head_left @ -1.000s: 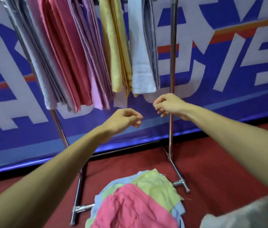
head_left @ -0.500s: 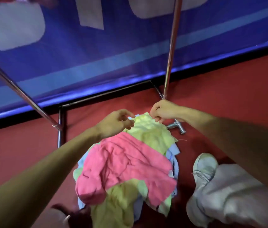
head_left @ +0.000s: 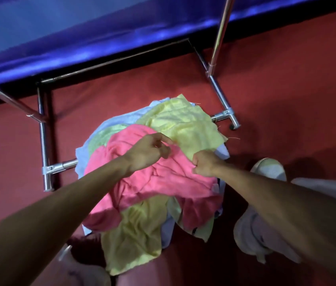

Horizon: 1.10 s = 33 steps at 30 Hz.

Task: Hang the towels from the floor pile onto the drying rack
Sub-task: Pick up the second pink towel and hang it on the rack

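Where right hand (head_left: 205,163) grips: pink towel (head_left: 154,182).

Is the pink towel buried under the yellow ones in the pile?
No, the pink towel lies on top of the pile, with both the left hand and right hand on it.

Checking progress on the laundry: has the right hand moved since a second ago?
Yes. The right hand has come down from beside the rack's upright pole to the floor pile, its grip closed on the pink towel.

Towel pile (head_left: 152,182) between rack feet (head_left: 46,145)
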Available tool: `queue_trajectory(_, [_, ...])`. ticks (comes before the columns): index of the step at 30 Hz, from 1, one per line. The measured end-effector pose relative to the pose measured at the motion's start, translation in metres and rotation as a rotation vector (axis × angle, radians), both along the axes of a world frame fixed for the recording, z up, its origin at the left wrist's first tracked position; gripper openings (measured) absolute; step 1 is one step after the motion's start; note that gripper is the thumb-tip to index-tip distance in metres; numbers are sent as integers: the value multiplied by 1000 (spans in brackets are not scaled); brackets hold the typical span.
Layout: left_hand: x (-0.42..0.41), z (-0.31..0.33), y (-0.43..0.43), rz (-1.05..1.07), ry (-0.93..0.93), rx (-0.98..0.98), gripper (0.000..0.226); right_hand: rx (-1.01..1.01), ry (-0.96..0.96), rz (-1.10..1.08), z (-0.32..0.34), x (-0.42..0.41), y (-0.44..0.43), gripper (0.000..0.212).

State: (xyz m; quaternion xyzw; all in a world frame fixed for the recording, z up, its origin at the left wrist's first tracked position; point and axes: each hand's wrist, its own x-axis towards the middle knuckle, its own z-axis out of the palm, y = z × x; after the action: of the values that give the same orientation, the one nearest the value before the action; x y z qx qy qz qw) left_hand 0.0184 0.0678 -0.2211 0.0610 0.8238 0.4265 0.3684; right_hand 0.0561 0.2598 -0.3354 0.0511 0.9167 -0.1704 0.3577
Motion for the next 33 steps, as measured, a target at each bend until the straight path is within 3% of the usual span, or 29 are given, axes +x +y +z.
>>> queue_trajectory(2, [0,1,-1,4,-6,0,25,-13,-10,37,6,-4,-3,15])
queue_trajectory(5, [3,13,-8,20,0,-13,27,-177,-32,54,34,-12,-7,33])
queue_trajectory(10, [13,52,-21,-12,57,-76,37,-439,152,86,114,-22,-25,11])
queue_trajectory(17, [28,147,-38,-87,396,-147,52,-534,356,158,237,-32,-50,9])
queue_trajectory(21, [52,212,-50,-32,526,-100,58,-632,450,239,321,-25,-65,22])
queue_trajectory(26, [65,271,-71,118,615,27,13,-588,696,390,408,-9,-85,23])
queue_trajectory(29, [79,290,-85,203,671,133,12,-478,900,438,428,1,-93,15])
queue_trajectory(33, [87,297,-85,354,742,233,11,-506,910,346,415,9,-90,12])
